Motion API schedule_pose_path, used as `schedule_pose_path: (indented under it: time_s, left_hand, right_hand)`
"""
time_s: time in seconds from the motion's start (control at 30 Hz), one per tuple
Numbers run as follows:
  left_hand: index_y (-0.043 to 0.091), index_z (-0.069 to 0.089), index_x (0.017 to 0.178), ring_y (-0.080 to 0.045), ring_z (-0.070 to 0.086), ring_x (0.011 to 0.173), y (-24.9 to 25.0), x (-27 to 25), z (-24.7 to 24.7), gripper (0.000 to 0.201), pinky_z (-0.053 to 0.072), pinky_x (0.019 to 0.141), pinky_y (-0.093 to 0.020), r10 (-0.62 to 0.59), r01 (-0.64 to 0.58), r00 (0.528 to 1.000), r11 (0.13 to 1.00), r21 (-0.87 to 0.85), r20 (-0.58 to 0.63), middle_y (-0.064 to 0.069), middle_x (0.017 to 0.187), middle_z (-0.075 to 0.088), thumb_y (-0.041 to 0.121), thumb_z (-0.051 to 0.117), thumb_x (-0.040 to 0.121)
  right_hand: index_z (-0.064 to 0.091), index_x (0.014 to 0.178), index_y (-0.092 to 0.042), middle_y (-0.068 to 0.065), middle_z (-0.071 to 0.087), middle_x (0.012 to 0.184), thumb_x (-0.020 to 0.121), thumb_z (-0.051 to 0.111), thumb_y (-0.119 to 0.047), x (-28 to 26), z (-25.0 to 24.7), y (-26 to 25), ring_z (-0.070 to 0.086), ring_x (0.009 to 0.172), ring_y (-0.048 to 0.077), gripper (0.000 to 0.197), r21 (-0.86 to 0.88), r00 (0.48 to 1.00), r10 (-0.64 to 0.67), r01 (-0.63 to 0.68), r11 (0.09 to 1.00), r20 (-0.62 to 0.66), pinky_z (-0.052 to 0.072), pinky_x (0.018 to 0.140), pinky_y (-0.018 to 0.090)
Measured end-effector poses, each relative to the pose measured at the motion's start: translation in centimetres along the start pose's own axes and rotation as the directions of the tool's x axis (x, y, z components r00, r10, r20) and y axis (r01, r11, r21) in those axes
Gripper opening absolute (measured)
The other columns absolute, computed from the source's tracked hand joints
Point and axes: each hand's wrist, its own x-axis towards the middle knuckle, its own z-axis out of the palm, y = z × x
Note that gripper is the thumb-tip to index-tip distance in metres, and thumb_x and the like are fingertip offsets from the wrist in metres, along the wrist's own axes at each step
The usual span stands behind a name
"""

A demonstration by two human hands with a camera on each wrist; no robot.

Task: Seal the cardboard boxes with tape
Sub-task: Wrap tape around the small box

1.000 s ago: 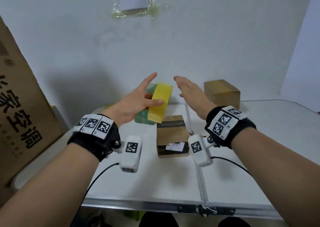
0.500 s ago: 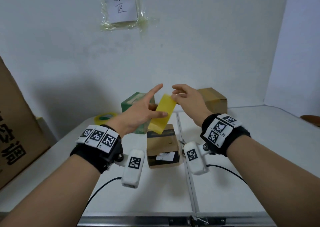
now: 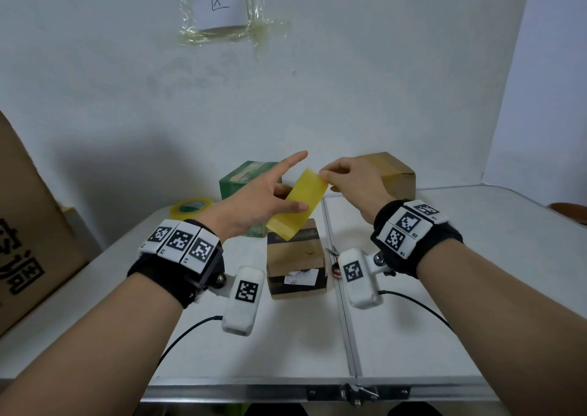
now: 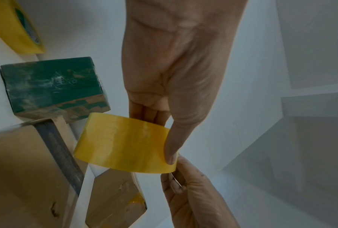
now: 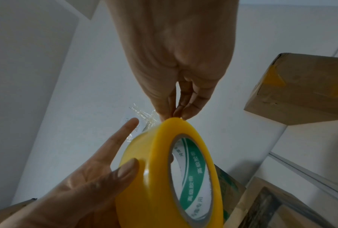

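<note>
My left hand (image 3: 263, 199) holds a yellow tape roll (image 3: 298, 204) in the air above the table, thumb on its outer face and fingers through the core, index finger pointing straight out. In the right wrist view the tape roll (image 5: 164, 177) shows a green and white core. My right hand (image 3: 346, 177) pinches the roll's top edge with its fingertips (image 5: 175, 114). Below the roll stands a small brown cardboard box (image 3: 297, 263) with a dark band and a white label on its near side.
A green box (image 3: 244, 177) and a second tape roll (image 3: 190, 208) sit at the back left. A taped brown box (image 3: 394, 174) stands at the back right. Scissors (image 3: 333, 256) lie by the table's seam (image 3: 344, 314). A large carton (image 3: 28, 241) leans at the left.
My right hand has gone from flat and open to pinching the top edge of the roll. The left hand has kept its hold and the view has tilted up a little.
</note>
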Motion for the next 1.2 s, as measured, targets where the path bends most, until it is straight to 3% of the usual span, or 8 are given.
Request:
schedule_pose_path:
  time_s: [0.27, 0.5, 0.67, 0.77, 0.87, 1.03, 1.1, 1.2]
  left_hand:
    - [0.056, 0.032, 0.141, -0.025, 0.069, 0.095, 0.4, 0.0, -0.5, 0.083, 0.057, 0.088, -0.04, 0.016, -0.017, 1.0, 1.0, 0.024, 0.019, -0.011, 0.102, 0.071, 0.009, 0.073, 0.085]
    - [0.061, 0.033, 0.137, -0.026, 0.068, 0.097, 0.3, -0.1, -0.2, 0.084, 0.058, 0.084, -0.034, 0.023, -0.026, 0.999, 0.997, 0.071, 0.033, -0.014, 0.107, 0.07, 0.01, 0.074, 0.085]
    - [0.06, 0.033, 0.138, -0.023, 0.068, 0.097, 0.2, -0.1, -0.1, 0.083, 0.057, 0.088, -0.039, 0.029, -0.03, 0.999, 0.999, 0.043, 0.016, -0.011, 0.107, 0.069, 0.009, 0.073, 0.085]
    - [0.056, 0.03, 0.142, -0.02, 0.069, 0.095, 0.1, -0.4, 0.2, 0.087, 0.057, 0.089, -0.037, 0.07, -0.07, 0.997, 0.997, -0.01, -0.014, -0.009, 0.105, 0.069, 0.006, 0.072, 0.085]
    - [0.053, 0.027, 0.145, -0.022, 0.069, 0.1, -0.3, -0.3, 0.7, 0.088, 0.057, 0.087, -0.033, 0.094, -0.094, 0.996, 0.994, -0.047, 0.002, -0.013, 0.108, 0.07, 0.006, 0.071, 0.086]
    - [0.047, 0.03, 0.145, -0.013, 0.058, 0.087, -0.4, 1.1, 0.7, 0.058, 0.052, 0.082, -0.023, 0.027, 0.016, 0.994, 0.926, 0.377, -0.109, 0.001, 0.097, 0.068, 0.043, 0.058, 0.094]
    - [0.03, 0.043, 0.143, -0.008, 0.054, 0.093, -0.4, 2.1, 0.9, 0.045, 0.049, 0.089, -0.023, 0.213, -0.01, 0.931, 0.826, 0.563, -0.297, 0.009, 0.109, 0.057, 0.037, 0.05, 0.099]
    - [0.015, 0.043, 0.144, -0.013, 0.047, 0.114, -0.4, 3.8, 2.2, 0.043, 0.035, 0.107, -0.027, 0.393, -0.18, 0.901, 0.723, 0.667, -0.182, 0.0, 0.13, 0.044, 0.02, 0.047, 0.101]
  right_hand:
    - [0.072, 0.101, -0.008, 0.0, 0.07, 0.096, 0.092, 0.067, -0.029, -0.5, 0.4, 0.2, 0.063, 0.084, 0.008, 0.023, 0.141, 0.997, 0.082, -0.083, 0.987, 0.011, 0.053, 0.07, 0.019]
    - [0.067, 0.083, -0.015, -0.005, 0.064, 0.083, 0.093, 0.064, -0.012, -0.7, 0.6, 0.3, 0.06, 0.079, 0.008, 0.011, 0.146, 0.998, 0.069, -0.066, 0.987, -0.016, 0.051, 0.068, 0.02]
    - [0.065, 0.105, -0.001, 0.006, 0.065, 0.102, 0.098, 0.057, -0.025, -1.0, 1.3, 0.7, 0.064, 0.086, 0.016, 0.026, 0.119, 0.99, 0.129, -0.123, 0.985, -0.049, 0.058, 0.085, 0.033]
    - [0.062, 0.117, 0.003, 0.018, 0.069, 0.111, 0.101, 0.047, -0.045, -1.3, 1.1, 0.3, 0.068, 0.095, 0.025, 0.053, 0.274, 0.916, 0.346, -0.393, 0.878, 0.205, 0.058, 0.087, 0.034]
    - [0.06, 0.126, -0.002, 0.015, 0.069, 0.119, 0.1, 0.051, -0.041, -2.1, 0.8, 0.1, 0.066, 0.111, 0.027, 0.047, 0.425, 0.884, 0.241, -0.412, 0.806, 0.401, 0.052, 0.098, 0.036]
    - [0.058, 0.126, -0.003, 0.017, 0.067, 0.12, 0.091, 0.067, -0.017, -2.8, 1.0, 1.3, 0.064, 0.111, 0.033, 0.038, 0.323, 0.943, 0.208, -0.288, 0.902, 0.259, 0.054, 0.093, 0.046]
    - [0.055, 0.124, -0.006, 0.015, 0.065, 0.12, 0.086, 0.072, -0.018, -3.0, 0.6, 2.5, 0.063, 0.11, 0.032, 0.044, 0.192, 0.959, 0.215, -0.249, 0.949, 0.183, 0.051, 0.096, 0.052]
    - [0.051, 0.117, -0.001, 0.022, 0.061, 0.118, 0.082, 0.074, -0.018, -3.7, 0.1, 3.4, 0.061, 0.106, 0.037, 0.045, 0.078, 0.968, 0.214, -0.225, 0.971, 0.131, 0.047, 0.097, 0.056]
